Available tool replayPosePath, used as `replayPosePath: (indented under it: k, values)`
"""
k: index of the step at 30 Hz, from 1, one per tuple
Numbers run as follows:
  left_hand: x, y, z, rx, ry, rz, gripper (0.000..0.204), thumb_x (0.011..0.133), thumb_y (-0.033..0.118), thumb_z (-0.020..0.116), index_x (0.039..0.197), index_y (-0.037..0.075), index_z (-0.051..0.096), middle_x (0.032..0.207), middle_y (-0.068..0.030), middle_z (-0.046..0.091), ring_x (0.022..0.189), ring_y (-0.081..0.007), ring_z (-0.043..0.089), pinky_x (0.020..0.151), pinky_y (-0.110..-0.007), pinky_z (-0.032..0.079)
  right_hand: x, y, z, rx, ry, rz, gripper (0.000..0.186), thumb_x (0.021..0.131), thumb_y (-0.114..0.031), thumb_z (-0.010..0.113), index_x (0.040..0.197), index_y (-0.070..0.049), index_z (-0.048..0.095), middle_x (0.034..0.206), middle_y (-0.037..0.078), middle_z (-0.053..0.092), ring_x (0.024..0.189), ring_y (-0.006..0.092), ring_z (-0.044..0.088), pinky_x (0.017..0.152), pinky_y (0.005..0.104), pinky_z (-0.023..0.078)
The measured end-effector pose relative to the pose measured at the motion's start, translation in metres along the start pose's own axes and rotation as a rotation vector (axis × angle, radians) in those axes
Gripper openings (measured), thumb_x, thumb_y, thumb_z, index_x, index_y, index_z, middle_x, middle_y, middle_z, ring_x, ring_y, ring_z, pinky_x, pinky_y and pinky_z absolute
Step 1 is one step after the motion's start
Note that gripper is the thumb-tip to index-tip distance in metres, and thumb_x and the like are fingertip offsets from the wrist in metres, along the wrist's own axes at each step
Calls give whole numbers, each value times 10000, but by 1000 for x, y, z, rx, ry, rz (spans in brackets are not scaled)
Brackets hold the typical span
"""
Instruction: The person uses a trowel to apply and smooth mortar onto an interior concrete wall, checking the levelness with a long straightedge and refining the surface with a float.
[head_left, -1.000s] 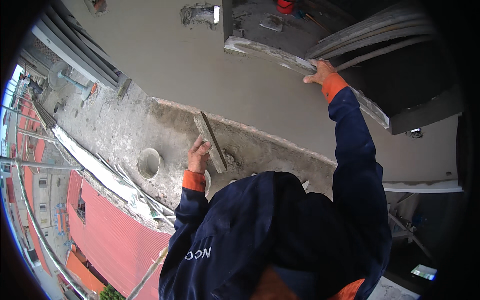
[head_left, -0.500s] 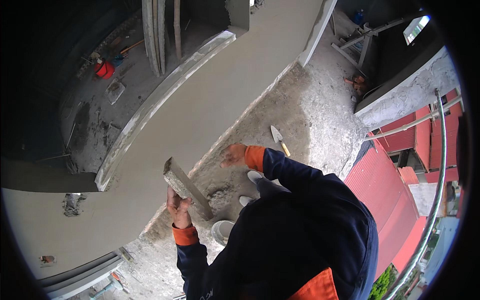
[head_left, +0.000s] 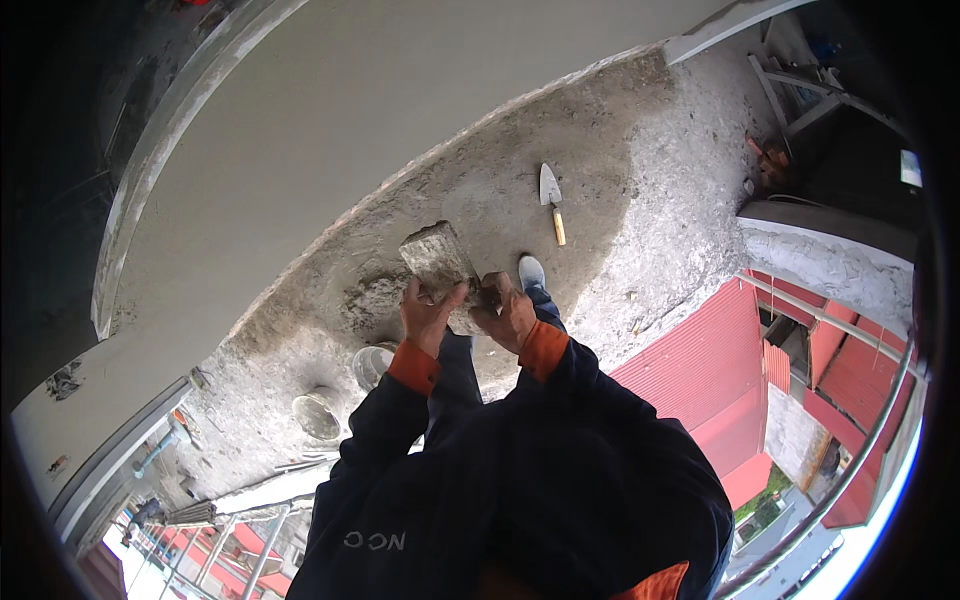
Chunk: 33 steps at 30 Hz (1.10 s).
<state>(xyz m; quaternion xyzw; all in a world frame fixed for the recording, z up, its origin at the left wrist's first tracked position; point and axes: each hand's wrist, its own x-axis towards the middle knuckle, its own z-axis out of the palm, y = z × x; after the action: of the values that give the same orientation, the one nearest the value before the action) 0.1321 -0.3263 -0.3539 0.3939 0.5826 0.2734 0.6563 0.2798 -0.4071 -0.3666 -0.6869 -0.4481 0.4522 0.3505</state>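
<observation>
A mortar-crusted rectangular plastering float is tilted in front of me, held between both hands. My left hand grips its near left part, fingers curled against it. Against the right side, my right hand is closed on the same float, its fingertips partly in shadow. A lumpy mortar patch lies on the floor beside the float. To the right, a pointed trowel with a pale handle rests on the floor, near my shoe.
The plastered wall runs across the top left. A bucket and basin stand at lower left. A stepped frame is at upper right. The balcony's outer edge with metal railing overlooks red roofs.
My right hand has left the wall ledge and come down onto the float beside my left hand. My view has swung round, bringing the trowel into the middle.
</observation>
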Motion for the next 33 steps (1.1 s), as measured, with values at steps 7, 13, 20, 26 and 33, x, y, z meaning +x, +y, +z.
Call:
replayPosePath:
  k: [7, 13, 20, 26, 33]
  values:
    - [26, -131, 5, -72, 19, -452, 334, 787, 181, 770, 1045, -5, 667, 918, -52, 680, 791, -135, 627, 720, -291, 492, 36, 115, -36, -139, -347, 39, 602, 709, -213, 766, 1219, -54, 490, 1159, 190, 547, 1079, 341, 550, 891, 436, 449]
    - [79, -208, 44, -91, 387, -533, 435, 675, 171, 837, 1011, -52, 672, 933, -106, 693, 803, -159, 649, 729, -297, 515, 77, 163, 32, -596, -453, -140, 760, 670, -453, 758, 1270, -66, 496, 1216, 183, 516, 1117, 370, 500, 930, 472, 417]
    - [170, -336, 6, -99, 412, -425, 513, 726, 262, 801, 1087, -60, 630, 1026, -161, 667, 925, -212, 638, 801, -327, 503, 179, 293, 129, -536, -584, 184, 785, 646, -475, 754, 1284, -92, 505, 1176, 184, 566, 1129, 389, 498, 957, 489, 413]
    - [144, -402, -35, -260, 263, -471, 611, 870, 329, 696, 1272, -80, 487, 1123, -211, 625, 984, -232, 629, 909, -361, 453, 332, 426, 127, -180, -216, 455, 926, 661, -453, 777, 1412, -51, 414, 1342, 226, 511, 1197, 370, 532, 981, 434, 448]
    - [144, -381, -75, -369, 223, -466, 335, 911, 118, 639, 1176, -71, 559, 1027, -151, 668, 981, -191, 637, 876, -306, 496, 483, 517, 128, -658, 51, 216, 844, 682, -519, 725, 1320, -11, 509, 883, 182, 650, 877, 318, 623, 825, 453, 491]
